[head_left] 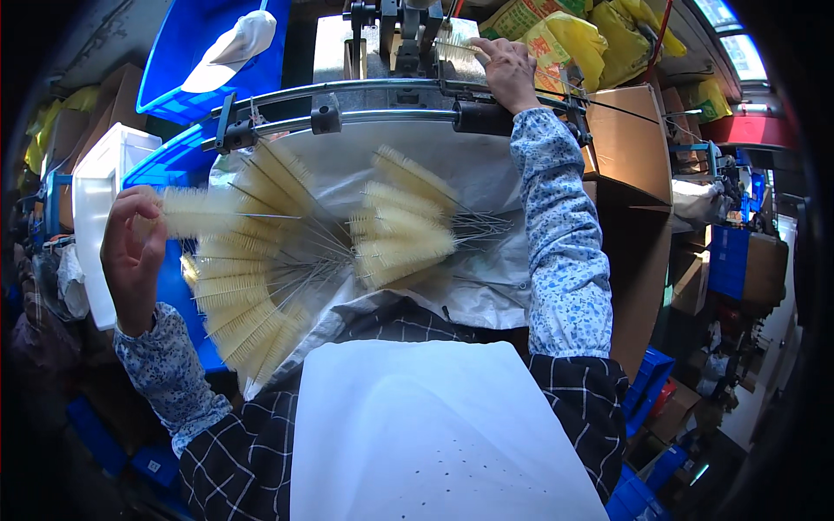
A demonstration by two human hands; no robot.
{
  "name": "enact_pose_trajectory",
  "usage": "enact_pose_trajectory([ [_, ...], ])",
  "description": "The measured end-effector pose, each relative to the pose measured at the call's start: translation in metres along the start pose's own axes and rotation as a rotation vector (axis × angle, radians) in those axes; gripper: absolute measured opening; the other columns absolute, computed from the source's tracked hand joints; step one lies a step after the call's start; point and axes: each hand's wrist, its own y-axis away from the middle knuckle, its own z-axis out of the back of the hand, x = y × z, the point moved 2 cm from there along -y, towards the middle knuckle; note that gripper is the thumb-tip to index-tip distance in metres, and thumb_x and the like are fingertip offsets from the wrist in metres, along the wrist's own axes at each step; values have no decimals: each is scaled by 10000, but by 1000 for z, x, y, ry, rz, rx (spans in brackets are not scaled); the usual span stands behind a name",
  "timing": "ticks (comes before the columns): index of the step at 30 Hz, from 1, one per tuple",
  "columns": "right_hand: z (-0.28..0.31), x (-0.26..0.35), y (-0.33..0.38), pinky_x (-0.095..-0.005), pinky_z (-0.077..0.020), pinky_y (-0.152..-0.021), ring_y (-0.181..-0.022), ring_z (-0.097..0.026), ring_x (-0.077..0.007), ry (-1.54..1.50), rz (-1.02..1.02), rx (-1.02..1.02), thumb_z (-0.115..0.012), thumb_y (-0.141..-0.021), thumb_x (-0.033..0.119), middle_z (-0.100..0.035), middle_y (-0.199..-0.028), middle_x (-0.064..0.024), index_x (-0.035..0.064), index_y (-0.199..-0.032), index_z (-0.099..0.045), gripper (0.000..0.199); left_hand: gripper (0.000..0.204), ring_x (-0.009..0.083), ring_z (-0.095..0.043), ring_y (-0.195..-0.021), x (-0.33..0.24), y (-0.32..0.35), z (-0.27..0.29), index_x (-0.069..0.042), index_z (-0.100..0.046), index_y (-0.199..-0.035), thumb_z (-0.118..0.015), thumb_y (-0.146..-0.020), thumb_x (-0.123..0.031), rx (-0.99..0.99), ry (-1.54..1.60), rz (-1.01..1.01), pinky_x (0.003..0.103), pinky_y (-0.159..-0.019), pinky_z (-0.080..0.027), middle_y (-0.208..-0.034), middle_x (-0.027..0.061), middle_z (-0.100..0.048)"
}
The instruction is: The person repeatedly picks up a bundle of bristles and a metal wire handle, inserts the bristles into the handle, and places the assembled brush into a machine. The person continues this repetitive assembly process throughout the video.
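At the far left my left hand (130, 247) is closed on the bristle end of a pale yellow bottle brush (204, 211), whose thin wire points to the right. Below it, a fan of similar brushes (234, 300) lies on white sheeting over my lap, wires toward the middle. A second bunch of brushes (400, 230) rests beside them, wires pointing right. My right hand (508, 74) is up at the machine (408, 56), fingers pinched at the end of another bristle brush (456, 49). Its far end is hard to make out against the metal.
Two horizontal metal rods (391, 115) with black blocks cross in front of the machine. Blue bins (161, 95) and a white box (100, 187) stand left, a white cap (234, 52) over one bin. Cardboard boxes (630, 130) and yellow bags (569, 43) are at the right.
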Motion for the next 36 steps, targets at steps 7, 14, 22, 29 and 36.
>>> enact_pose_trajectory([
  [7, -19, -18, -4, -457, -291, -896, -1133, -391, -202, 83, 50, 29, -476, -840, 252, -460, -1197, -8, 298, -1211, -463, 375, 216, 179, -464, -944, -7, 11, 1, -45, -480, -888, -557, -689, -13, -6, 3, -20, 295, -876, -341, -1000, 106, -462],
  [14, 16, -40, 28, -465, -307, -875, -1113, -412, -256, 64, -313, 83, -572, -759, 331, -495, -1160, -59, 151, -1177, -491, 462, 221, 183, -462, -941, -4, 11, 9, -56, -480, -887, -554, -680, -30, -31, 13, -51, 306, -860, -354, -1006, 113, -463],
  [22, 5, -24, 22, -424, -385, -789, -953, -540, -252, -190, -288, -7, -558, -759, 267, -565, -1038, -67, 112, -1097, -558, 372, 231, 185, -455, -933, -13, 12, 6, -61, -470, -882, -547, -666, -35, -56, 74, -5, 294, -855, -347, -1000, 118, -461],
  [29, 10, 11, 13, -427, -407, -738, -914, -552, -261, -180, -287, -10, -572, -739, 237, -573, -978, -70, 92, -1037, -580, 331, 215, 184, -439, -922, -13, 17, 21, -61, -459, -884, -516, -679, -40, -111, 58, -27, 286, -840, -342, -983, 117, -451],
  [36, 9, 50, -2, -422, -426, -755, -915, -561, -279, -170, -298, 38, -550, -753, 222, -574, -1019, -99, 73, -1054, -576, 336, 224, 173, -412, -883, -21, 12, 18, -61, -446, -901, -488, -683, -31, -152, 120, -34, 270, -792, -349, -941, 112, -422],
])
